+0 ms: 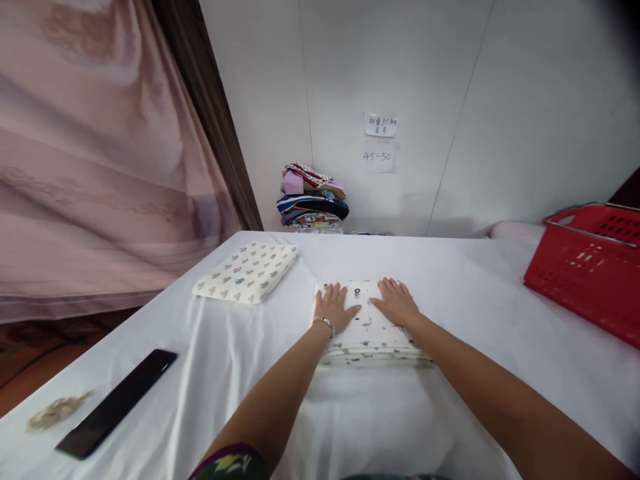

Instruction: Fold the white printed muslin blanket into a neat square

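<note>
A white cloth with small printed figures (367, 325) lies folded in several layers on the table in front of me. My left hand (335, 308) rests flat on its left part, fingers spread, a bracelet at the wrist. Across from it, my right hand (397, 304) lies flat on the cloth's right part with the fingers apart. Both palms press on the top layer, and the thumbs point toward each other. Farther left sits a second folded cloth, cream with small grey, red and blue motifs (249, 272).
A white sheet covers the table (240, 373). On the left lie a long black flat object (117, 403) and a small crumpled beige item (57, 411). A red plastic basket (585, 267) stands at right. Folded fabrics (314, 197) are piled beyond the far edge, by the wall.
</note>
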A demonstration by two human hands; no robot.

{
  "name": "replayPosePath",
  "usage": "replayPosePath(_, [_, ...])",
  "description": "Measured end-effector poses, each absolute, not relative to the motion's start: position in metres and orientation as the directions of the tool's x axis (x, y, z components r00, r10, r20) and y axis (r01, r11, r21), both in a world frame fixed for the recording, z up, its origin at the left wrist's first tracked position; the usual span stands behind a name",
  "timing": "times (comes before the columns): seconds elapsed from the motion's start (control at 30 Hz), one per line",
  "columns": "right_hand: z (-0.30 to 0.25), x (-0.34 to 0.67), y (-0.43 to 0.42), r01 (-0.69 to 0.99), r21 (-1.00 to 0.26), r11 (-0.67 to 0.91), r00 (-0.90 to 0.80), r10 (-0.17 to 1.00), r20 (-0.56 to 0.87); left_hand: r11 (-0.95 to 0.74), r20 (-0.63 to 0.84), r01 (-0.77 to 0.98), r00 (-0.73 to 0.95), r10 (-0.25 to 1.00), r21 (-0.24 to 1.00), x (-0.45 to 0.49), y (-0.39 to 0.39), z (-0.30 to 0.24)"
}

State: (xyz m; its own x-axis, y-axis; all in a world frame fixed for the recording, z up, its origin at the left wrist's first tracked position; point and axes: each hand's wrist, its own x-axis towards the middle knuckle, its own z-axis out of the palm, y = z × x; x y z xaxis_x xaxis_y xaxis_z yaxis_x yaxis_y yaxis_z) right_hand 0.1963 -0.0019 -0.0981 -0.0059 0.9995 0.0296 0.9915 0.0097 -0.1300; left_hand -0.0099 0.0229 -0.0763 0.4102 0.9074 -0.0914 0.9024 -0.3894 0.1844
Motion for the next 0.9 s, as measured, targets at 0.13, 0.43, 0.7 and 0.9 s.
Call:
replayPosePath(0.13, [-0.096,0.206,-0.003,0.979,-0.162,-0.124,0.117,0.992,-0.055,-0.352,-0.074,0.915,0.371,0.925,0.195,-0.017,0.024,-0.085])
replayPosePath(0.43, [-0.102,0.231,-0.016,0.932,-0.300,-0.206,0.197,0.979,-0.059,-0.172,-0.090,0.952,0.200,0.976,0.252,-0.024,0.029,-0.088])
replayPosePath(0.7, [-0.106,0.242,-0.036,0.892,-0.375,-0.253,0.234,0.967,-0.097,-0.097,-0.110,0.958,0.131,0.985,0.268,-0.041,0.025,-0.080])
replayPosePath(0.9, [-0.103,0.245,-0.055,0.852,-0.473,-0.223,0.223,0.973,-0.057,-0.063,-0.077,0.960,0.087,0.993,0.272,-0.063,0.009,-0.069])
